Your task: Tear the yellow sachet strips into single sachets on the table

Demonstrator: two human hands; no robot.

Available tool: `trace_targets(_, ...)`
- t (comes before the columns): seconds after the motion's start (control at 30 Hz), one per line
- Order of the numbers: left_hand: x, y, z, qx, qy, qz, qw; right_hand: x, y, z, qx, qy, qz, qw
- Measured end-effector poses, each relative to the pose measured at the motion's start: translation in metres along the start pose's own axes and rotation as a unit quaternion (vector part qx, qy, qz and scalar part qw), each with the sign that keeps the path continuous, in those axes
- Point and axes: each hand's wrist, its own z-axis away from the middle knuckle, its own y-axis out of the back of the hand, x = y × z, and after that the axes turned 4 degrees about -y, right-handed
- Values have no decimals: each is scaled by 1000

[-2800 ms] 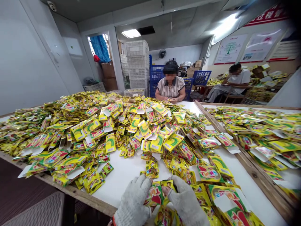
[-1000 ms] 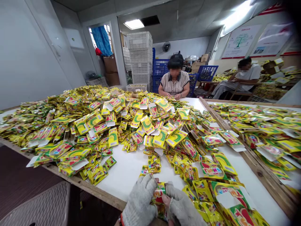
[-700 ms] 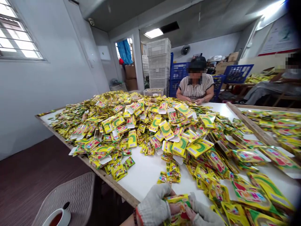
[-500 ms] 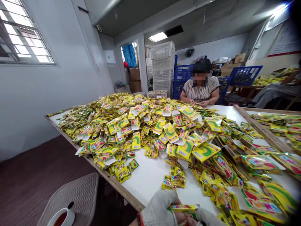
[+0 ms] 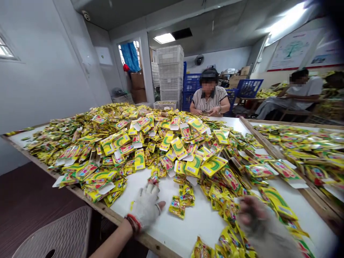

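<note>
1. Your left hand (image 5: pixel 146 207) lies low over the worktop (image 5: pixel 206 222), its grip spread and empty. A small sachet (image 5: pixel 154 178) sits just beside the fingertips at 12 o'clock.
2. Your right hand (image 5: pixel 259 224) is blurred above the packets (image 5: pixel 228 211) at the worktop's 4 o'clock, so I cannot tell its grip.
3. The sachet looks light, thin and slick, so pinch it at a sealed edge.

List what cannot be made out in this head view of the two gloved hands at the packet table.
Head view:
Right hand in a pale knit glove: motion-blurred; whether its fingers hold anything is unclear.
Left hand in a white knit glove: its back hides whatever lies under the palm.
Small yellow foil sachets: print too small to read.
Yellow packets at the bottom edge: cut off by the frame.
</note>
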Motion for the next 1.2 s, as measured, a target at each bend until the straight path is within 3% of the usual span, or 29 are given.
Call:
trace_targets(0.07, 31, -14, 11, -26, -83, 11, 996, -3, -30, -3, -94, -37, -104, 989)
trace_targets(0.17, 55, -24, 20, -10, -157, 58, 986, -4, -75, -2, -191, -2, -15, 982)
trace_targets(0.3, 48, -13, 20, 29, -77, 54, 995, 7, -98, 2, -142, 119, 153, 971)
trace_targets(0.43, 44, -2, 24, -3, -76, 60, 995, 13, -92, 9, -120, 162, 198, 959)
trace_targets(0.53, 53, -8, 31, 7, -76, 184, 980, 4, -88, 15, -131, 168, 178, 961)
trace_targets(0.6, 60, -14, 34, -9, -51, 305, 951, -2, -87, 18, -165, 132, 158, 965)
trace_targets(0.7, 66, -15, 34, -42, -36, 463, 884, -5, -86, 18, -235, 64, 90, 966)
trace_targets(0.8, 68, -7, 28, -88, -49, 515, 851, 0, -83, 16, -245, 54, 73, 965)
trace_targets(0.9, 75, 1, 20, -103, -51, 468, 876, 3, -78, 13, -220, 57, 57, 972)
trace_targets(1.07, 98, 5, 7, -61, -94, 404, 908, -2, -63, 6, -271, 62, -74, 958)
trace_targets(1.13, 104, 6, 4, -52, -118, 386, 913, 0, -54, 0, -242, 58, -52, 967)
trace_targets(1.2, 107, 5, 2, -40, -108, 328, 938, 5, -45, -6, -186, 47, -33, 981)
